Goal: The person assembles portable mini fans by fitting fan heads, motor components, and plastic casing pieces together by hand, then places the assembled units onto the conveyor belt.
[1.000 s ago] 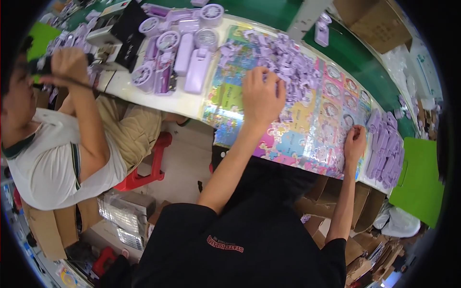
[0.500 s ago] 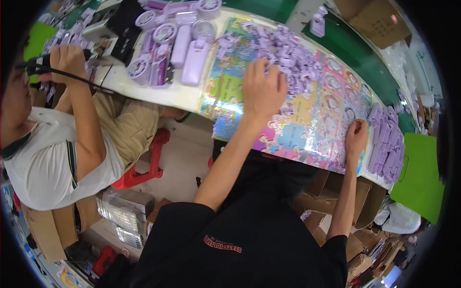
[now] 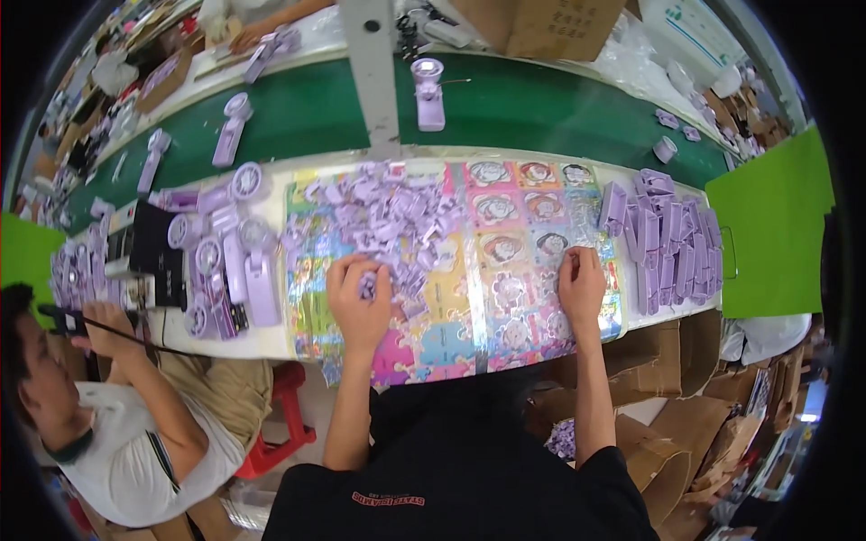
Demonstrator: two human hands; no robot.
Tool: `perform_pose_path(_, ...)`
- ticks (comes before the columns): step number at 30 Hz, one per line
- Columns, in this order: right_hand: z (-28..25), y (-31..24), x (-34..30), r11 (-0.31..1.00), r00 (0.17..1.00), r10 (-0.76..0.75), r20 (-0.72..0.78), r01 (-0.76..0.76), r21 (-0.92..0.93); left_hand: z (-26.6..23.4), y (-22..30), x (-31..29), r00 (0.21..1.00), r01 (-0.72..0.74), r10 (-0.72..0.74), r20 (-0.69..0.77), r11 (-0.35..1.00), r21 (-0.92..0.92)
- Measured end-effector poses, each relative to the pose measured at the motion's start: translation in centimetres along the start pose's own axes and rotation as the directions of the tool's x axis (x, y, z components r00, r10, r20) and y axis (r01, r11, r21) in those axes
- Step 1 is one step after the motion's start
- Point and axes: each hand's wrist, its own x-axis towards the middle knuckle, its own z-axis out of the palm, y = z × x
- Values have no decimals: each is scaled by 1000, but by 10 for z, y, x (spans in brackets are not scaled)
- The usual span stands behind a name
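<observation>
A heap of small light-purple plastic parts (image 3: 397,212) lies on a shiny, colourful cartoon-printed sheet (image 3: 446,343) covering the bench before me. At the heap's near edge, my left hand (image 3: 359,307) has its fingers and thumb curled around a small purple plastic part (image 3: 367,285). My right hand (image 3: 582,290) rests over the sheet's right side, fingertips drawn together. Whatever is between those fingertips, if anything, is hidden. Beyond it, to the right, long purple casings (image 3: 667,248) are piled on the white tabletop.
Purple handheld fans (image 3: 257,284) lie left of the sheet, beside a black box (image 3: 167,261). A green conveyor belt (image 3: 298,113) behind the bench carries a few fans. A co-worker (image 3: 126,442) sits at my left. Cardboard boxes (image 3: 654,361) stand under the bench's right side.
My view has swung, levelling the bench. My left hand has come back from over the heap to its near edge and now shows a purple part in its fingers. My right hand stays over the sheet.
</observation>
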Motion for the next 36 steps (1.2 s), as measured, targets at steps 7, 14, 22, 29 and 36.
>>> perform_pose_path(7,13,-22,5,995,996,83,26,-84,56,1,1,6,999,33,-33,37,999,-9)
perform_pose_path(14,62,-111,32,931,949,-214,231,126,343,-1,-2,6,997,31,-30,70,1000,-8)
perform_pose_path(22,85,-122,39,918,943,-252,216,163,362,-3,-2,3,996,51,-50,79,999,-17)
perform_pose_path(29,88,-122,32,937,965,-188,183,120,328,-4,-1,6,997,14,-15,76,1000,8)
perform_pose_path(36,89,-118,32,925,966,-153,207,67,374,-1,-2,5,999,14,-14,43,1000,-4)
